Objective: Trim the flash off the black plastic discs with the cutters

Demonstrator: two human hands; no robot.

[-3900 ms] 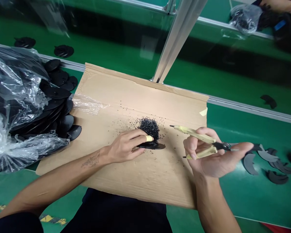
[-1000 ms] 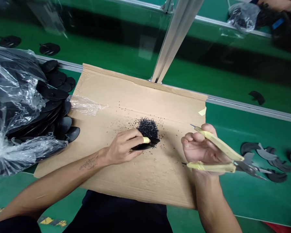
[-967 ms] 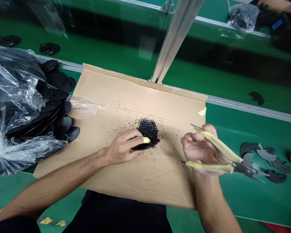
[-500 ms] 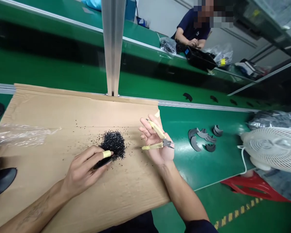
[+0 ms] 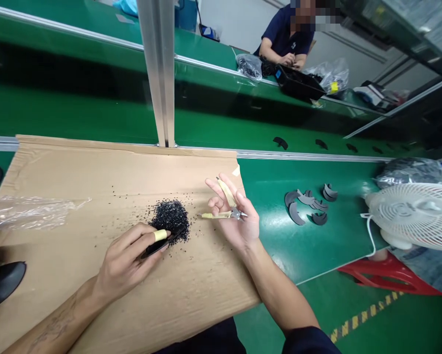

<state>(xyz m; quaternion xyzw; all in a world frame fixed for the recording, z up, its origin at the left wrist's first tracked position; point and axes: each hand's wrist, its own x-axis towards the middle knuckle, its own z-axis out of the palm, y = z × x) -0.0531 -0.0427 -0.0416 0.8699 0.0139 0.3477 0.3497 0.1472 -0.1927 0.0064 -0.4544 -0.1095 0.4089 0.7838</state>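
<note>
My left hand (image 5: 132, 255) is closed around a dark curved plastic part (image 5: 155, 247), its far end at the edge of a pile of tiny black bits (image 5: 169, 216). Yellow tape wraps one finger of that hand. To the right of the pile, my right hand (image 5: 234, 216) is raised palm up with a pair of yellow-handled nippers (image 5: 226, 193) held in it. Their handles are spread, and the metal jaws (image 5: 237, 214) lie near the thumb. Cardboard (image 5: 69, 172) covers the bench under the pile.
Several grey curved pieces (image 5: 297, 215) lie on the green bench at right, near a white fan (image 5: 420, 216). Black parts (image 5: 7, 282) and a clear plastic bag (image 5: 36, 212) are at left. A metal post (image 5: 160, 73) rises behind. Across the line sits a person (image 5: 289, 39).
The nippers have turned in my right hand and shifted left, with the thumb and fingers now curling more around them. My left hand stays almost in place with the part.
</note>
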